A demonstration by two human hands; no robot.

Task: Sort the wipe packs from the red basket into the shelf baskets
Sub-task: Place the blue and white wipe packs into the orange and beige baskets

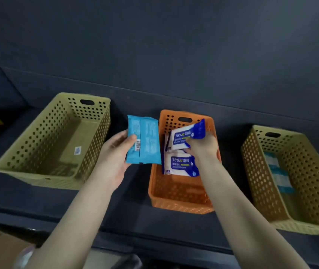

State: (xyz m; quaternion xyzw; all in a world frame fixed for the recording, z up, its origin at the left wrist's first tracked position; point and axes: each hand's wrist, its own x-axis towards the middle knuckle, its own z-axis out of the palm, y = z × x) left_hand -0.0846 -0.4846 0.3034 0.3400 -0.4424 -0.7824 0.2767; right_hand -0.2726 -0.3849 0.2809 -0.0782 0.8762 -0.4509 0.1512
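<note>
Here the left hand [116,152] pinches a light-blue pack [145,140], its long axis pointing away from the person, over the gap between the beige basket [94,109] and the orange basket [178,199]. The right hand [203,146] grips a white-and-blue pack [182,136], blue end tilted far-right, above the orange basket's far half.
</note>
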